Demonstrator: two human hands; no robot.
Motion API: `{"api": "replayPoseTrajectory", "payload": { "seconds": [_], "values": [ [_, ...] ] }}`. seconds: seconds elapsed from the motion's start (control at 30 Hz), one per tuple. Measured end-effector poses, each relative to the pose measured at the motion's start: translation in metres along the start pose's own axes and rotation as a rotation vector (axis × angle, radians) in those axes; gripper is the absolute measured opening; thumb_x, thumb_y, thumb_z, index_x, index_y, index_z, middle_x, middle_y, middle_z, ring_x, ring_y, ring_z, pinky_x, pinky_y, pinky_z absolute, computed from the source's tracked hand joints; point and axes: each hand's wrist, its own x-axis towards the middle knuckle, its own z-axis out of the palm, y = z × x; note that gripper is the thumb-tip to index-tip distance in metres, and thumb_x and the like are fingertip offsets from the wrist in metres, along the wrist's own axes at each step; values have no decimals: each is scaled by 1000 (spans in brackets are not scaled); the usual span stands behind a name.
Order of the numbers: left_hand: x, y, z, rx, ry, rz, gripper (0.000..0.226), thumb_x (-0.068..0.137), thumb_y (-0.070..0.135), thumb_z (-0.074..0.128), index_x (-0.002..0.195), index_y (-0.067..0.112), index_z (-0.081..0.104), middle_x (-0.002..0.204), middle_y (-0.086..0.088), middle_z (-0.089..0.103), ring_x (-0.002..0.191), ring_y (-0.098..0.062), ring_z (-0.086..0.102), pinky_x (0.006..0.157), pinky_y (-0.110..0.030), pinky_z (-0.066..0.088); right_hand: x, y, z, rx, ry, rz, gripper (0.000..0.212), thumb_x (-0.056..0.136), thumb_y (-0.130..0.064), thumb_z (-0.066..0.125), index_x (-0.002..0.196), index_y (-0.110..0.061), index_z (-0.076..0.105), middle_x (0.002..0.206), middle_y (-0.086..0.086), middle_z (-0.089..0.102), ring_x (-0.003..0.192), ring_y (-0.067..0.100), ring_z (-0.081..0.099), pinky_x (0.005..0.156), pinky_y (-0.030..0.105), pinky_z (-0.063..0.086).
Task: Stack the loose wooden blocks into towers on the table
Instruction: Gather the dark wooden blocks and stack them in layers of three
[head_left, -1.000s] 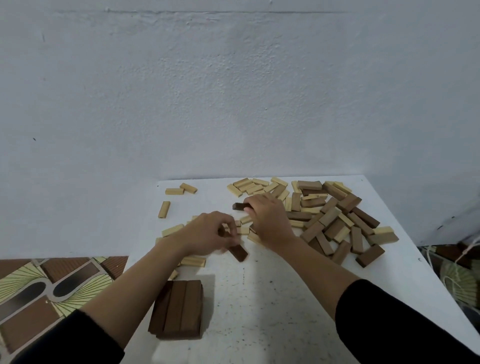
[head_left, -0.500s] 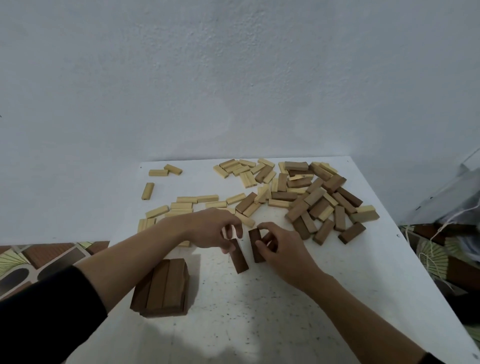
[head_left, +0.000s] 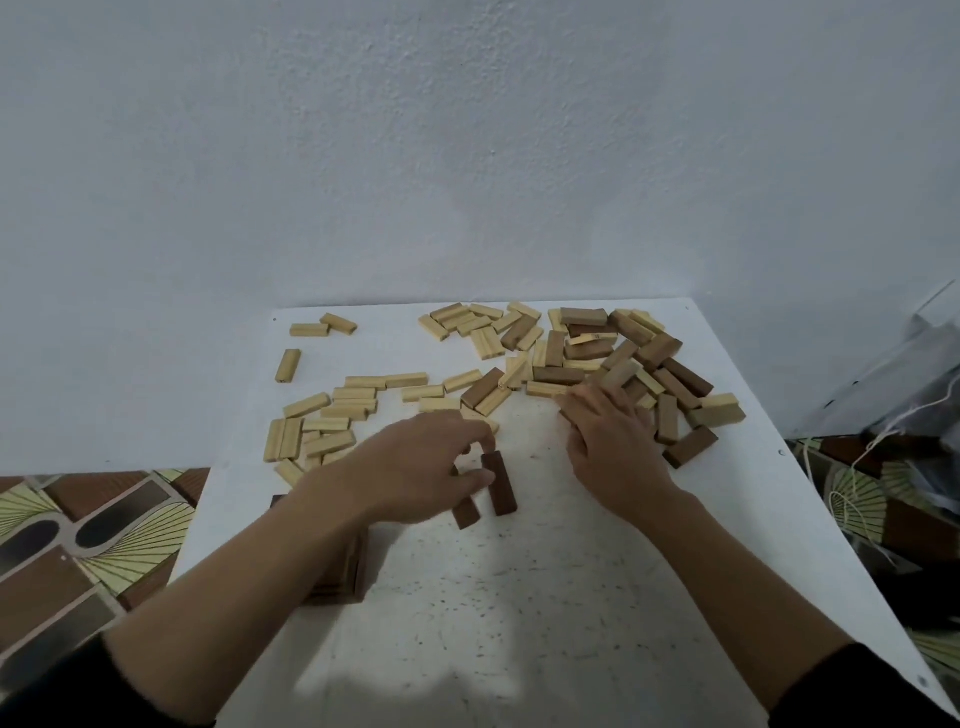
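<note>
Left hand (head_left: 415, 467) pinches a dark block (head_left: 500, 483) on the table (head_left: 519, 623), with a second dark block (head_left: 466, 513) just beside it; both long axes run away from the person. Right hand (head_left: 613, 447), fingers straight, rests on the near edge of the mixed pile (head_left: 623, 358). The low dark stack (head_left: 345, 577) lies near-left under the left forearm, so the left hand is nearer to it.

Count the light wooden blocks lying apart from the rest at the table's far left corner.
3. One light block and a second block lie end to end near the far edge; a third block lies alone just nearer. Nothing covers that corner, so none seems hidden.
</note>
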Motion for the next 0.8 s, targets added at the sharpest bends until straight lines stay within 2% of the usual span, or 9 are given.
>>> {"api": "replayPoseTrajectory", "payload": {
  "seconds": [0.17,0.27,0.33,0.4,0.53,0.67,0.73,0.8],
  "values": [
    [-14,25,29,149,41,-51,40,102,47,46,134,25,50,122,-1,51,109,-20,50,91,-38,49,-2,12,13,-8,147,-59,34,91,4,63,123,-7,68,127,9,65,127,31,52,93,54,51],
    [-17,35,43,165,68,-90,42,103,47,44,137,22,50,132,-5,49,118,-24,50,97,-41,49,-4,13,16,42,189,-81,28,98,-8,54,123,-11,66,126,6,64,124,30,50,90,57,49],
    [-17,38,51,179,97,-123,44,103,46,43,139,22,47,138,-7,46,123,-26,48,100,-41,48,-12,8,16,121,199,-136,31,101,-19,47,126,-11,63,126,6,63,123,29,50,90,56,50],
    [-18,40,61,161,123,-163,46,103,45,42,142,21,42,142,-7,43,128,-27,44,102,-39,46,-23,-3,16,221,179,-199,34,103,-25,44,129,-11,62,128,4,61,124,25,49,95,50,49],
    [-24,42,85,91,155,-192,59,104,41,41,155,18,27,154,-10,32,146,-28,22,113,-39,38,-44,-19,21,305,146,-330,32,103,-22,46,130,-12,61,134,2,58,124,22,50,99,42,47],
    [-30,41,103,-52,206,-169,67,105,37,41,161,17,10,166,-9,5,155,-27,-7,124,-40,24,-58,-20,25,348,27,-372,34,104,-20,42,132,-17,61,144,3,53,134,19,48,107,37,44],
    [-32,39,109,-142,233,-137,69,106,35,42,162,18,6,168,-2,-8,155,-23,-16,124,-34,18,-63,-17,26,384,-48,-362,37,104,-25,40,133,-20,62,147,0,52,136,15,46,110,36,42],
    [-33,38,114,-211,270,-98,69,106,32,45,162,20,6,167,4,-17,154,-19,-19,119,-23,12,-65,-17,24,424,-91,-320,40,103,-31,40,138,-23,58,147,-5,53,136,8,45,111,34,41]
  ]
}}
